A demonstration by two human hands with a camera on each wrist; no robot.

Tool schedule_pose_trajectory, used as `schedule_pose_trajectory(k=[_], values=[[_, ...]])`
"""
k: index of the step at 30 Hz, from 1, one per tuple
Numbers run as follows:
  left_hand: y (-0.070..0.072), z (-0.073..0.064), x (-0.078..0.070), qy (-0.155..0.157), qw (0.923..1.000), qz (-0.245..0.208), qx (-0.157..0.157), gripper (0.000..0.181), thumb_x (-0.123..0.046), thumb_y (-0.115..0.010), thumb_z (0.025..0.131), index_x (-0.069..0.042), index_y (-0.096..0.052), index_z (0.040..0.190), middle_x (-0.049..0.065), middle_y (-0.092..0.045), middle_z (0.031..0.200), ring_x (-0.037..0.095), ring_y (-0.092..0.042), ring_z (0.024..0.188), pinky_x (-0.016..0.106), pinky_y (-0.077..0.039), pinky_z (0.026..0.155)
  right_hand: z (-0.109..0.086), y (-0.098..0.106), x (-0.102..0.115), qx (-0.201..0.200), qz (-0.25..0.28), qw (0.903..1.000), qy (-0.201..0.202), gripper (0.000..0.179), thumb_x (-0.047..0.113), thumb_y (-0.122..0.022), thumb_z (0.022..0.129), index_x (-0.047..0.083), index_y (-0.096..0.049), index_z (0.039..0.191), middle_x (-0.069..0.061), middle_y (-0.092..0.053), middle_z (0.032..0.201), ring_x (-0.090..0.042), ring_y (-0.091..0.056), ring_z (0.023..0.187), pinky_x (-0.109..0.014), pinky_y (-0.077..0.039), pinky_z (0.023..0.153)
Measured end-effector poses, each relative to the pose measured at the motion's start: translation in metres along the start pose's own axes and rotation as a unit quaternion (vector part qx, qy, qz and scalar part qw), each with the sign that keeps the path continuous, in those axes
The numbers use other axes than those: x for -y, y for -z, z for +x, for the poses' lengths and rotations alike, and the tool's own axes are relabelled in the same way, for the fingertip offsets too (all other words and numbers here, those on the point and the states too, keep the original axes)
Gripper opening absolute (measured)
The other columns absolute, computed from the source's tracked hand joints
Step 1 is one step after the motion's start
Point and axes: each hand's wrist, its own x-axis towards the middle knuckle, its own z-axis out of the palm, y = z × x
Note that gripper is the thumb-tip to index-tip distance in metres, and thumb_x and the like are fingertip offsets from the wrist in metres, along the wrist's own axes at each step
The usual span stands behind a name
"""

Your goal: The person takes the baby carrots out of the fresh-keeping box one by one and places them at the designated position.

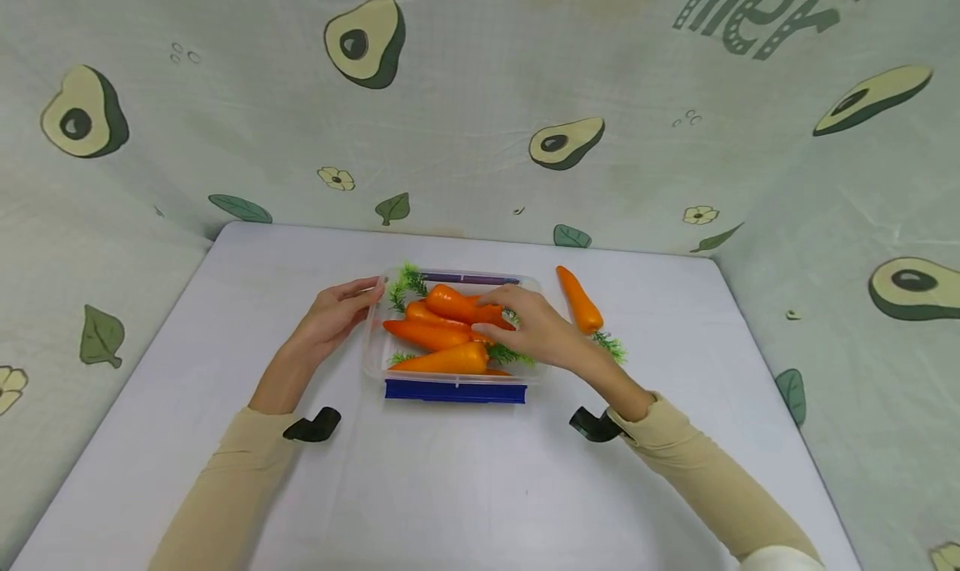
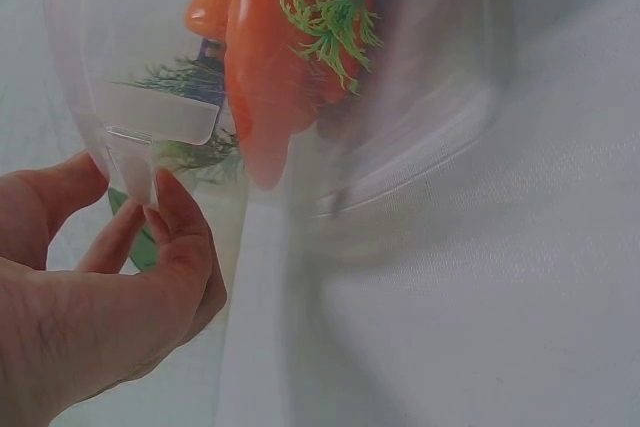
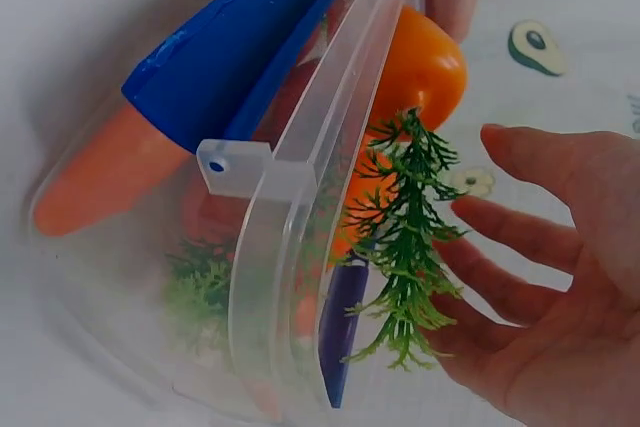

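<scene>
A clear plastic storage box [image 1: 372,350] with a blue latch flap [image 1: 454,391] at its front holds several orange toy carrots [image 1: 448,360] with green tops [image 1: 405,281]. At the box's left back corner, my left hand [image 1: 333,319] pinches a clear side tab [image 2: 135,167] between thumb and fingers. My right hand [image 1: 542,325] hovers above the right side of the box, fingers spread and loosely bent. In the right wrist view nothing lies between those fingers, and a leafy green top [image 3: 405,247] hangs over the rim beside the fingertips.
One more carrot [image 1: 579,298] lies on the white table [image 1: 435,488] to the right of the box, its green top [image 1: 611,346] near my right forearm. Behind the table hangs a cloth [image 1: 465,96] printed with avocados and leaves. Black straps show at both wrists.
</scene>
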Motion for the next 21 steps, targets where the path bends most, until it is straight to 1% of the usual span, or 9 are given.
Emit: schedule_pose_trajectory(k=[4, 9, 12, 17, 21], values=[[0.0, 0.0, 0.0, -0.001, 1.0, -0.005, -0.001, 0.063, -0.034, -0.065, 0.103, -0.008, -0.044, 0.156, 0.009, -0.045, 0.153, 0.017, -0.045, 0.132, 0.021, -0.041, 0.108, 0.003, -0.006, 0.003, 0.024, 0.013, 0.9995, 0.014, 0.04, 0.021, -0.073, 0.098, -0.003, -0.066, 0.129, -0.018, -0.063, 0.135, -0.035, -0.059, 0.124, -0.051, -0.051, 0.102], [0.0, 0.001, 0.001, 0.0, 1.0, -0.007, -0.003, 0.063, -0.034, -0.065, 0.103, -0.008, -0.045, 0.156, 0.009, -0.044, 0.154, 0.015, -0.045, 0.13, 0.023, -0.04, 0.11, 0.004, -0.013, 0.005, 0.057, 0.015, 0.9976, 0.037, 0.037, 0.022, -0.071, 0.1, -0.004, -0.067, 0.126, -0.019, -0.067, 0.126, -0.035, -0.061, 0.111, -0.049, -0.055, 0.095], [-0.001, 0.0, 0.0, -0.001, 1.0, -0.007, -0.004, 0.062, -0.034, -0.065, 0.103, -0.008, -0.045, 0.156, 0.009, -0.044, 0.154, 0.013, -0.046, 0.128, 0.024, -0.039, 0.11, 0.005, -0.015, 0.006, 0.077, 0.002, 0.9963, 0.038, 0.038, 0.024, -0.07, 0.1, -0.003, -0.068, 0.127, -0.016, -0.069, 0.122, -0.031, -0.061, 0.105, -0.045, -0.055, 0.091], [0.0, 0.0, 0.001, -0.001, 0.9999, -0.011, -0.006, 0.063, -0.034, -0.066, 0.102, -0.008, -0.046, 0.156, 0.008, -0.046, 0.153, 0.015, -0.047, 0.129, 0.025, -0.039, 0.112, 0.006, -0.016, 0.009, 0.12, -0.022, 0.9917, 0.042, 0.037, 0.027, -0.071, 0.099, 0.002, -0.07, 0.127, -0.009, -0.069, 0.122, -0.022, -0.06, 0.102, -0.039, -0.054, 0.09], [0.0, 0.0, 0.002, -0.002, 0.9999, -0.01, -0.005, 0.062, -0.035, -0.065, 0.103, -0.009, -0.046, 0.155, 0.009, -0.047, 0.152, 0.017, -0.046, 0.132, 0.026, -0.038, 0.113, 0.007, -0.014, 0.011, 0.145, -0.032, 0.9875, 0.053, 0.037, 0.027, -0.072, 0.099, 0.003, -0.07, 0.126, -0.007, -0.069, 0.12, -0.021, -0.056, 0.096, -0.036, -0.052, 0.084]])
